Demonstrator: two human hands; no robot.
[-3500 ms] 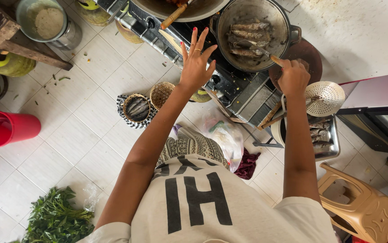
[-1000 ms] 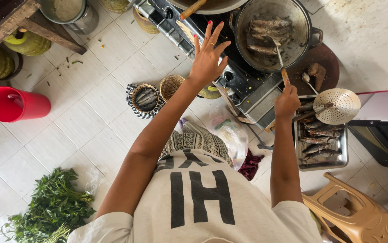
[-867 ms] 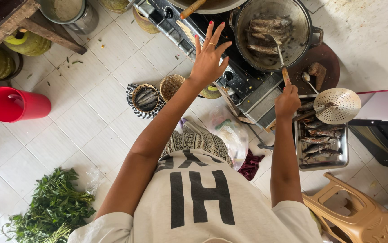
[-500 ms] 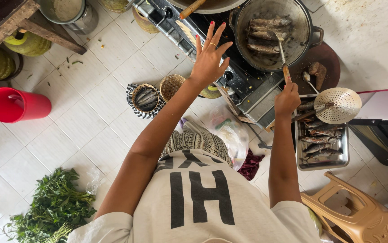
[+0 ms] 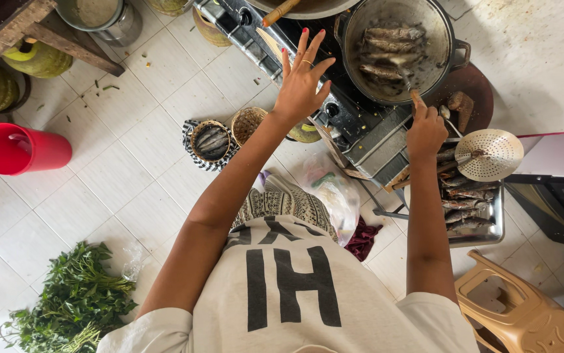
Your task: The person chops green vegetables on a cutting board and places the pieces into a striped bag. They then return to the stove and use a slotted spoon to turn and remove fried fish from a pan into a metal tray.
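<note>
Fish point(image 5: 386, 52) frying in the pan point(image 5: 455, 55): right hand point(image 5: 426, 131) pinches a turning stick point(image 5: 407, 85); left hand point(image 5: 301, 85) hovers spread. Best to slide underneath gently.

White tiled floor point(image 5: 132, 189) carries everything. On it: red bucket point(image 5: 20, 149) at left, bunch of green leaves point(image 5: 73, 301) at lower left, two small woven baskets point(image 5: 230, 131) side by side, one with fish inside. Clear plastic bag point(image 5: 334, 193) and dark red cloth point(image 5: 364, 238) lie near the low gas stove point(image 5: 354, 124). Metal tray of fish point(image 5: 471, 209) at right, tan plastic stool point(image 5: 524, 314) in the corner.
</note>
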